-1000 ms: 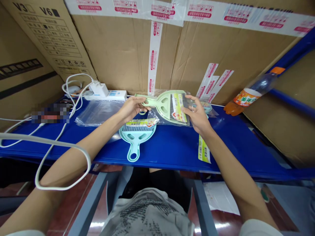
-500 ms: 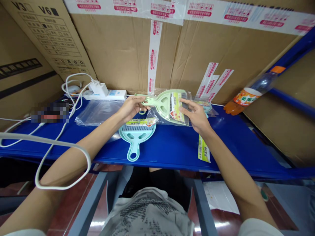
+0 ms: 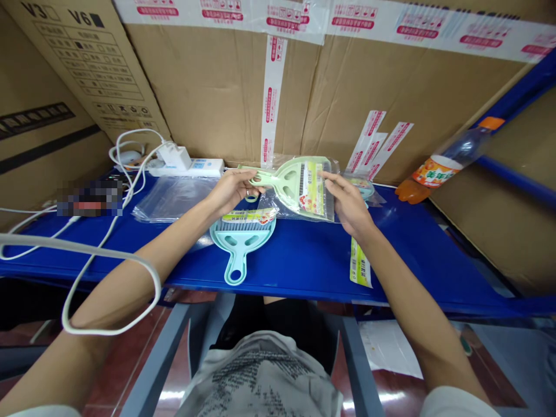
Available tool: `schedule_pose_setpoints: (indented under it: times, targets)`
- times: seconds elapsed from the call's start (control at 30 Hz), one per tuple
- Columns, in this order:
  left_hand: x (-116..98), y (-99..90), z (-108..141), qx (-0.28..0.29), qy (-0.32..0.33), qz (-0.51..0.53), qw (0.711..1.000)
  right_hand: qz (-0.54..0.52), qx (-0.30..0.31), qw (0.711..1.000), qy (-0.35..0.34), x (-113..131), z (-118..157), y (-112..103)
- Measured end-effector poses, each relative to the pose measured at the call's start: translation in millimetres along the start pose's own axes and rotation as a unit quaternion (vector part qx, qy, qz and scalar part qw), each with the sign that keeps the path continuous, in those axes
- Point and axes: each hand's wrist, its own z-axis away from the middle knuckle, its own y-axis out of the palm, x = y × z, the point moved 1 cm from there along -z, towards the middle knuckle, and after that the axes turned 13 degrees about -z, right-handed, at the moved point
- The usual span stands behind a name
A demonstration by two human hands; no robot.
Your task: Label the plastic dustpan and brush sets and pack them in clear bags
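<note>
A light green dustpan and brush set (image 3: 286, 174) is held up above the table, with a yellow-green label (image 3: 311, 188) over its bristles. Its wide end lies in a clear plastic bag (image 3: 328, 217). My left hand (image 3: 234, 188) is closed around the handle end. At the opposite side, my right hand (image 3: 350, 202) grips the edge of the bag with thumb and forefinger, beside the label; its other fingers are partly hidden. Below lies a light blue dustpan and brush set (image 3: 241, 243), handle toward me, with a similar label (image 3: 249, 216) across its top.
Flat clear bags (image 3: 174, 200) lie at the left, near a white power strip (image 3: 208, 168) and white cables (image 3: 125, 202). Another label (image 3: 360, 266) is at the right front edge. An orange drink bottle (image 3: 438, 168) leans at the right. Cardboard (image 3: 217, 92) stands behind.
The fingertips of my right hand have slid slightly right, off the label toward the bag's edge. My left hand keeps its hold on the handle.
</note>
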Motion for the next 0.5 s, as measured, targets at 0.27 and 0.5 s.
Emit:
schedule_pose_setpoints:
  times: [0.27,0.5]
  targets:
    - [6,4.5,3,0.021,-0.007,0.001,1.000,-0.010,-0.036,0.999,0.013,4,-1,0]
    - [7,10.6,6,0.015,-0.018,0.011,1.000,-0.004,-0.101,0.995,-0.011,1,-2,-2]
